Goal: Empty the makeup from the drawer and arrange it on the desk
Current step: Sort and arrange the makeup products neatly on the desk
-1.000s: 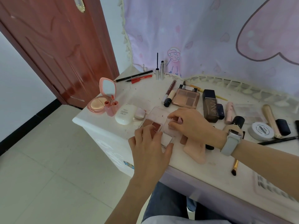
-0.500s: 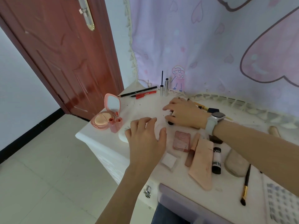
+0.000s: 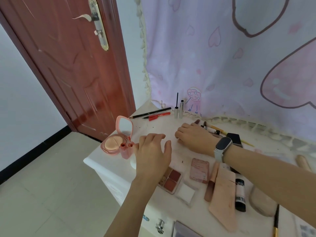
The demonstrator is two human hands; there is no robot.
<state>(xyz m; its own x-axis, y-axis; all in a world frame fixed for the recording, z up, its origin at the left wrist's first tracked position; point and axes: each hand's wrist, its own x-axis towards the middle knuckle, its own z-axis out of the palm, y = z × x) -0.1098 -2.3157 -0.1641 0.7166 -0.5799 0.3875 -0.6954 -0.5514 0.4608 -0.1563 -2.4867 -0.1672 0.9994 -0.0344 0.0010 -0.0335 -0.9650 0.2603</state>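
Makeup lies spread over the white desk (image 3: 106,162). My left hand (image 3: 153,155) hovers with fingers loosely spread over a white compact (image 3: 133,163), just above a four-pan blush palette (image 3: 171,180). My right hand (image 3: 193,139), with a watch on its wrist, rests farther back with its fingers curled down onto the desk; anything under them is hidden. Slim tubes (image 3: 207,128) lie just behind it. Near the front lie a pink palette (image 3: 199,170), a white pad (image 3: 185,193), a pink pouch (image 3: 224,197) and a black-and-white tube (image 3: 240,194). The drawer's (image 3: 183,230) edge shows at the bottom.
An open pink mirror compact (image 3: 118,139) and a small pink holder (image 3: 126,150) stand at the desk's left edge. A black pencil (image 3: 150,113), a red pen (image 3: 159,116) and mascara tubes (image 3: 178,110) lie at the back. A brush (image 3: 276,219) lies front right. A red door (image 3: 68,65) stands left.
My right hand left the blush palette and moved to the back of the desk, then eased left. My left hand lifted off the palette and now hovers over the white compact. The view tilted up.
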